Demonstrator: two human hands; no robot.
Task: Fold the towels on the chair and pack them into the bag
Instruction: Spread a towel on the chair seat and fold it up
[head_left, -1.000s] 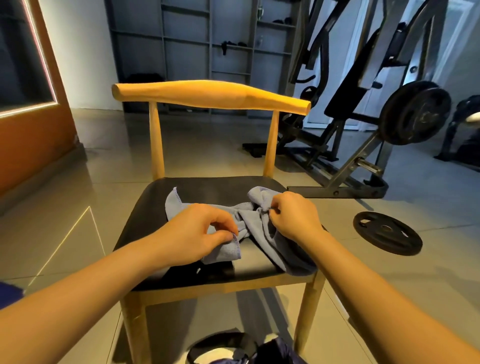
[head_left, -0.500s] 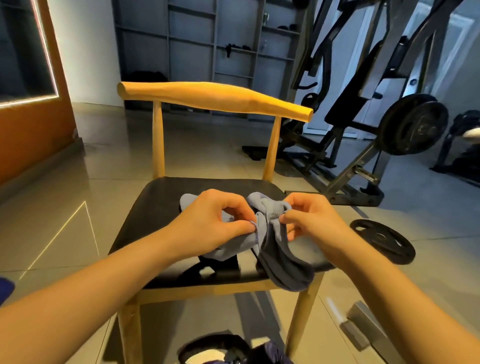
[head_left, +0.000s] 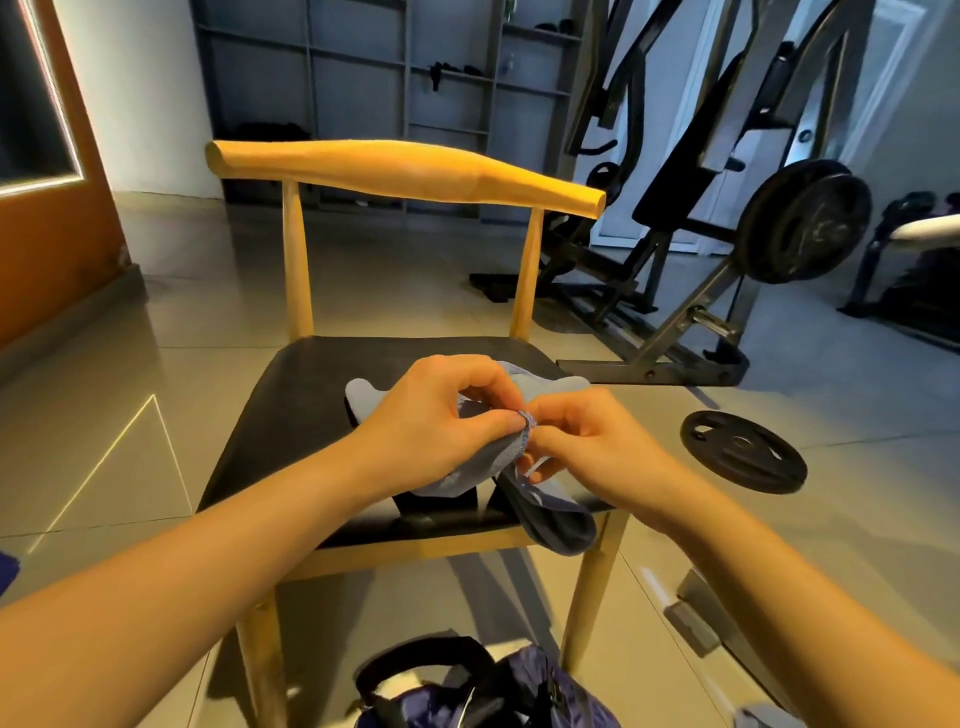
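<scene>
One towel (head_left: 457, 480), pinched by your left hand (head_left: 436, 415) and right hand (head_left: 597, 447).
Fingers on both curled tight onto the same edge; rest lies crumpled on the chair (head_left: 301, 410) seat, end over the front. One bag (head_left: 530, 691) on floor below.

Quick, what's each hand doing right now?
Left hand: closed, pinching the blue towel.
Right hand: closed, pinching the same towel.

Left hand (head_left: 441, 415): fingers curled, thumb and forefinger pinching the towel (head_left: 558, 525) edge.
Right hand (head_left: 597, 441): just beside the left at 3 o'clock, fingertips pinching the same edge.
Left forearm (head_left: 208, 571): bare, reaching in from 7 o'clock.
Right forearm (head_left: 779, 571): bare, reaching in from 4 o'clock.
</scene>
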